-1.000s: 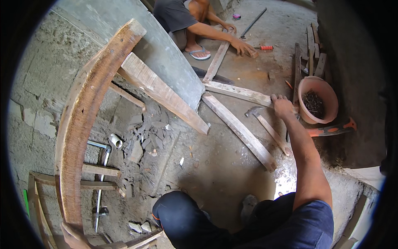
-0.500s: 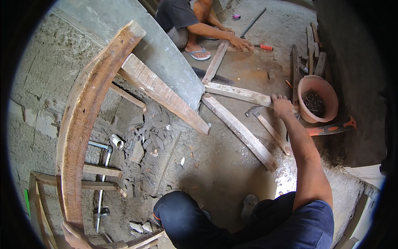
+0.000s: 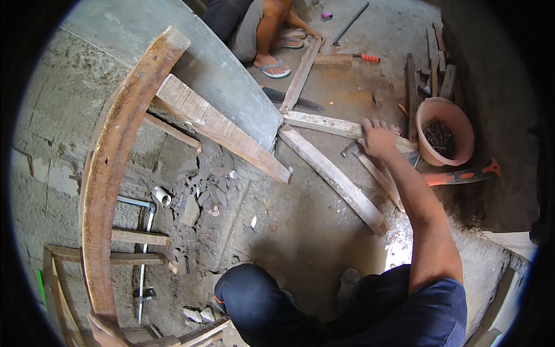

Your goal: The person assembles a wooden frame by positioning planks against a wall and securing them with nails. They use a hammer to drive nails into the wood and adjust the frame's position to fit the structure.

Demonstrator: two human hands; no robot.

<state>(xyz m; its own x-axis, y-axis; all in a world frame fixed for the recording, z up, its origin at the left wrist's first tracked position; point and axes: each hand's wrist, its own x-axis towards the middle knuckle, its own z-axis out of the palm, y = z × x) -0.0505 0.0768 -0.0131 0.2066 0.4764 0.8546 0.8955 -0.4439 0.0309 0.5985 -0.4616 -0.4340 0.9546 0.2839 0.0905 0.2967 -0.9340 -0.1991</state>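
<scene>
At the lower left, my left hand (image 3: 105,332) is closed round the near end of a long wooden beam (image 3: 118,150), which looks bowed and stands raised along the left side. My right hand (image 3: 378,137) reaches forward, its fingers over a pale wooden batten (image 3: 324,124) lying on the floor. A second batten (image 3: 302,75) meets its left end at an angle, and a third (image 3: 332,179) lies slantwise nearer to me. Below my right hand lies a claw hammer (image 3: 376,173) with a wooden handle, partly behind my forearm.
A co-worker's hand (image 3: 314,33) touches the second batten's far end. At right stand a pink bucket (image 3: 425,130) of nails and an orange-and-black handled tool (image 3: 462,175). A grey slab (image 3: 231,75) and a thick timber (image 3: 222,128) lie left of centre, near rubble (image 3: 202,191).
My right hand has shifted left along the batten, baring its right end. The co-worker has leaned back and drawn one hand off the short wood block. My view has shifted slightly.
</scene>
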